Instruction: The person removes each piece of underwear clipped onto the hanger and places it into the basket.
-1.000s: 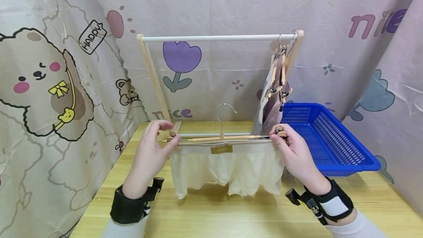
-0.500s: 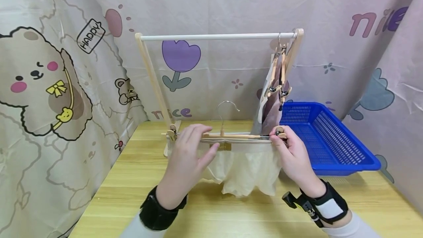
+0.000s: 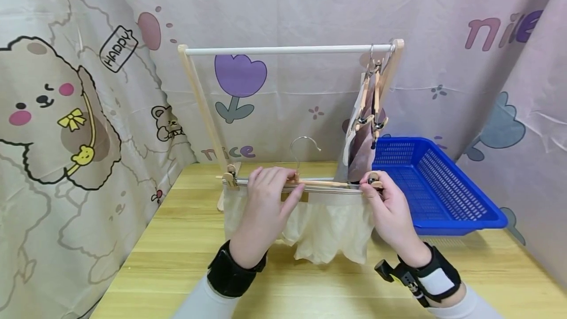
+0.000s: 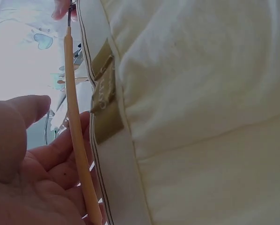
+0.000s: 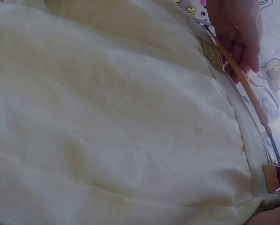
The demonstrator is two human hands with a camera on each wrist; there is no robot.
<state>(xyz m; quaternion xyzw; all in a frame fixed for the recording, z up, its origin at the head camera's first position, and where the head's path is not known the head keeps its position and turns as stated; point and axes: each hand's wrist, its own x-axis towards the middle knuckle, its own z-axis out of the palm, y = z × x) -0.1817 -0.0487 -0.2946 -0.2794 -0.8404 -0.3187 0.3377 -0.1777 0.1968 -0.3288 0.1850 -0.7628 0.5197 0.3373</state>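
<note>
A cream garment (image 3: 328,225) with a striped waistband and brown label (image 4: 107,93) hangs from a clip hanger (image 3: 325,183), which has a metal hook and a wooden bar. My right hand (image 3: 392,206) pinches the hanger's right clip (image 5: 273,178) at the waistband corner. My left hand (image 3: 267,206) is at the bar's middle, near the base of the hook. In the left wrist view its fingers lie behind the bar (image 4: 74,112), and the thumb stands apart from it. The left clip (image 3: 230,177) sits on the other waistband corner, with no hand on it.
A small rack (image 3: 283,50) with a white rail and wooden posts stands behind. Hangers with garments (image 3: 361,132) hang at its right end. A blue plastic basket (image 3: 460,225) is on the wooden table (image 3: 146,260) at the right. Printed curtains surround the table.
My left hand has left the hanger's left clip and moved right to the middle of the bar. My right hand keeps its pinch on the right clip.
</note>
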